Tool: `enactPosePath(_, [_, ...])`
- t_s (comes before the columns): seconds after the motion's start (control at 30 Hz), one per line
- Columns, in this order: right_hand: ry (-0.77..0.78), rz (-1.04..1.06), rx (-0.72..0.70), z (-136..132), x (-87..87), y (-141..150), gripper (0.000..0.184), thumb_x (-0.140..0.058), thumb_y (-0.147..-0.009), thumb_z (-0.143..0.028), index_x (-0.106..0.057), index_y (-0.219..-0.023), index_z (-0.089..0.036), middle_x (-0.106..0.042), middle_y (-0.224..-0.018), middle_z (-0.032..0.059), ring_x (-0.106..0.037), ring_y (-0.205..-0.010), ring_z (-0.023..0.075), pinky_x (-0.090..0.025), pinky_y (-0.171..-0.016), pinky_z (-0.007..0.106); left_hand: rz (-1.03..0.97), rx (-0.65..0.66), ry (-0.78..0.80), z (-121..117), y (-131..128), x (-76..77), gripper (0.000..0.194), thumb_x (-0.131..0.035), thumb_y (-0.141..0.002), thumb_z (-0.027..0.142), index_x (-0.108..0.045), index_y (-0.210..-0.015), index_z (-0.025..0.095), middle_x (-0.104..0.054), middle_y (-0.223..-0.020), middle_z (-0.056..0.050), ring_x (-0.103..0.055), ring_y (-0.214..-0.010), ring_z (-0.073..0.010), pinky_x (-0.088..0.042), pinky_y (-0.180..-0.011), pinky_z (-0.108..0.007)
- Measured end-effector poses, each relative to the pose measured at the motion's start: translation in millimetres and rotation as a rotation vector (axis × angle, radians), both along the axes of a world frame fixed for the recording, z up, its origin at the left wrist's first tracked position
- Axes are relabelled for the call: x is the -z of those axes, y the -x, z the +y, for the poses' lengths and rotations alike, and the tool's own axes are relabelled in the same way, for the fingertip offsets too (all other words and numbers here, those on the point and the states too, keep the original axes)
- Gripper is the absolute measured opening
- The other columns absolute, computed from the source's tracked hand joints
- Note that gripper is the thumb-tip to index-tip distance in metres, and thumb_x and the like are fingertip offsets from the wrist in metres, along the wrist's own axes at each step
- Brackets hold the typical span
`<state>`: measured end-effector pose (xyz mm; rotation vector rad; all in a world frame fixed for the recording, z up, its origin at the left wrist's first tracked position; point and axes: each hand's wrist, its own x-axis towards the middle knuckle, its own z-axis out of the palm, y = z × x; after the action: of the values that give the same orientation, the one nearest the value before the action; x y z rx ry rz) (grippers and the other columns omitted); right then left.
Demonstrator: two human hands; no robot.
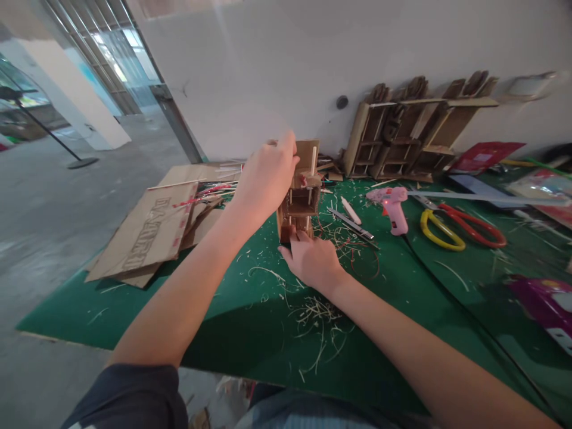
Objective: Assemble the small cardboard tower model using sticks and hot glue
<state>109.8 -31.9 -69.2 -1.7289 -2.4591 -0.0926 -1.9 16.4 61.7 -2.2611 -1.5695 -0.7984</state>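
A small cardboard model (302, 205), built in stacked compartments with thin pale sticks at its edges, stands upright on the green table. My left hand (271, 173) grips its upper left side, fingers bent over the edge and partly hidden. Low at its front, my right hand (315, 259) has its fingers on the bottom compartment, thumb to the left. Whatever the right fingertips hold inside cannot be made out. Thin shavings (319, 313) lie on the table near my right wrist.
Right of the model are a utility knife (351, 223), a white tube (351, 210), a pink glue gun (394, 208) with a trailing black cord, and scissors (465, 226). Cardboard sheets (147, 232) lie left. Larger cardboard models (406, 137) lean against the wall.
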Motion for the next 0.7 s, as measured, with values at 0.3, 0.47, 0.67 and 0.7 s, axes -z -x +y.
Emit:
enactPosePath(0.3, [0.015, 0.036, 0.004, 3.0, -1.9, -1.2, 0.061, -0.037, -0.095, -0.048, -0.046, -0.138, -0.007, -0.065, -0.116, 0.0224, -0.068, -0.086, 0.0290, -0.048, -0.067, 0.039, 0.001, -0.006, 0.031, -2.0, -2.3, -1.9, 0.020, -0.044, -0.094, 0.022, -0.052, -0.113, 0.020, -0.064, -0.095, -0.006, -0.063, -0.095, -0.0186, -0.048, -0.086, -0.031])
enactPosePath(0.47, [-0.026, 0.088, 0.071, 5.7, 3.2, 1.8, 0.063, -0.036, -0.094, -0.046, -0.045, -0.139, -0.004, -0.069, -0.102, 0.0222, -0.069, -0.081, 0.0290, -0.049, -0.065, 0.038, 0.000, 0.001, 0.021, -1.6, -2.1, -1.5, 0.021, -0.045, -0.094, 0.022, -0.052, -0.114, 0.021, -0.064, -0.096, -0.006, -0.063, -0.095, -0.0184, -0.048, -0.085, -0.030])
enactPosePath(0.67, [0.029, 0.065, 0.039, 18.6, -3.7, 3.9, 0.051, -0.042, -0.093, -0.046, -0.060, -0.122, -0.009, -0.072, -0.092, 0.0179, -0.069, -0.079, 0.0279, -0.049, -0.065, 0.037, 0.004, -0.013, 0.026, -2.3, -2.7, -1.5, 0.021, -0.044, -0.094, 0.023, -0.052, -0.114, 0.023, -0.065, -0.097, -0.006, -0.063, -0.094, -0.0182, -0.048, -0.084, -0.029])
enactPosePath(0.7, [0.044, 0.053, 0.025, 18.4, -4.5, 3.6, 0.051, -0.042, -0.093, -0.046, -0.059, -0.123, -0.008, -0.072, -0.091, 0.0179, -0.069, -0.079, 0.0279, -0.049, -0.065, 0.036, 0.006, -0.017, 0.028, -2.5, -3.0, -1.7, 0.021, -0.044, -0.094, 0.023, -0.052, -0.113, 0.022, -0.064, -0.096, -0.006, -0.063, -0.094, -0.0184, -0.048, -0.084, -0.030])
